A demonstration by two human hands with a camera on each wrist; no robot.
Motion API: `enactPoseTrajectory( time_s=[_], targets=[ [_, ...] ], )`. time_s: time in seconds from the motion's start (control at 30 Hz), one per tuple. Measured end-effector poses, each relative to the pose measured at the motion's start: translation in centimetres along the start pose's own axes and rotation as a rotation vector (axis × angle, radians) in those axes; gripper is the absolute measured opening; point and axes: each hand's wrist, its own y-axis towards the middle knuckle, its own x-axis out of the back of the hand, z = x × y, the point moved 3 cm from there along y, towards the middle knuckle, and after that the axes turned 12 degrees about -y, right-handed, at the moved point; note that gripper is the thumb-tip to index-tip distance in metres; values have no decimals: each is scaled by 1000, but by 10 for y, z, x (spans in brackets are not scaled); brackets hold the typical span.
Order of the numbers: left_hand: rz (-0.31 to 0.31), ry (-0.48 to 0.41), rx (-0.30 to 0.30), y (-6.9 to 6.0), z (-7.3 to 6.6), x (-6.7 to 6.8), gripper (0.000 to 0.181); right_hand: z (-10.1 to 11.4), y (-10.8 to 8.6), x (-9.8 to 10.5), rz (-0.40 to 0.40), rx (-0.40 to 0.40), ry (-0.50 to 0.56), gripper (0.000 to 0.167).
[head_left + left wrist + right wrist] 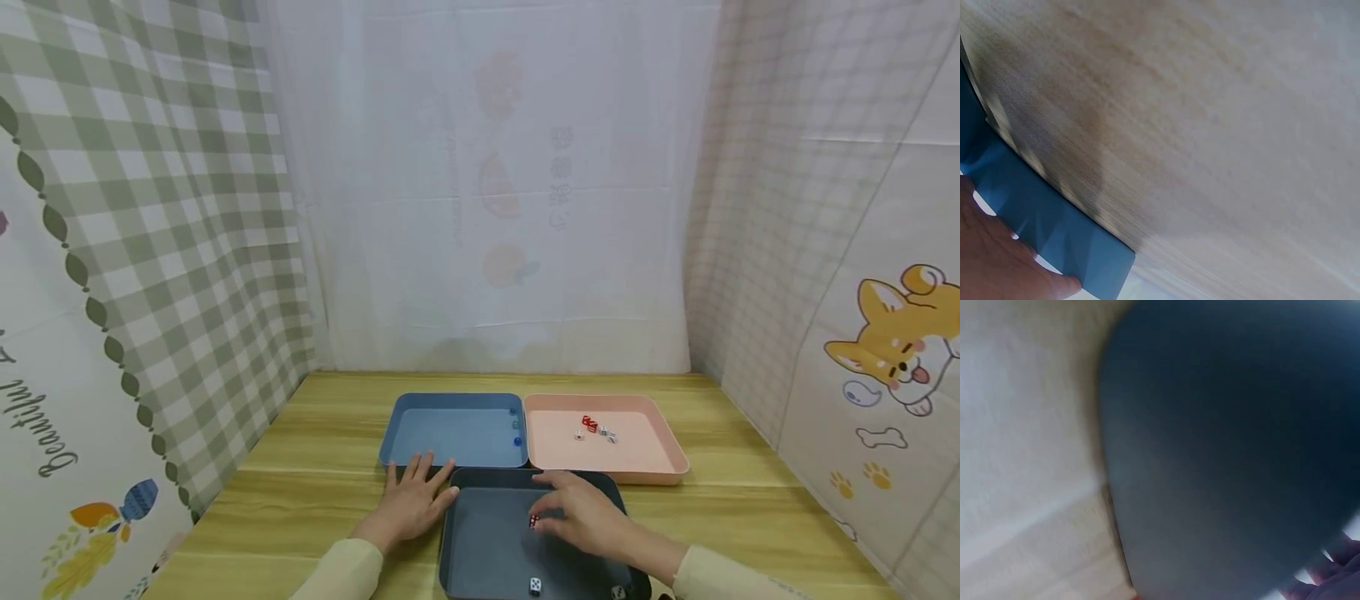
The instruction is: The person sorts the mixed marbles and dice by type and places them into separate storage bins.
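A dark tray [487, 546] lies nearest the person, with a white die [535, 586] near its front. Over this tray, my right hand [588, 517] has thumb and index finger at a red die [534, 522], which they appear to pinch. My left hand [407, 506] lies spread on the table, fingertips at the front edge of the blue tray [450, 429] and thumb by the dark tray's left rim. In the left wrist view the left hand [1000, 256] is beside a tray wall [1054, 219]. The right wrist view shows fingers [1335, 572] past the dark tray [1210, 456], without the die.
Behind on the right, a pink tray [637, 450] holds several red and white dice [592, 426]. Small blue pieces [517, 442] lie along the blue tray's right side. Another die [618, 592] is at the dark tray's front right corner. Cloths hang around the wooden table [300, 467].
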Motion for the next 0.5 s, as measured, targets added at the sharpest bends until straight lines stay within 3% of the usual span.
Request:
enactPoseTrajectory(
  time_s=[0.23,0.5],
  targets=[
    [3,-12,3,0,-1,2,65,-15,8,12,-130,-23,16,9],
    [5,-11,-3,0,-1,2,65,-40,15,20,-191,-160,46,9]
  ],
)
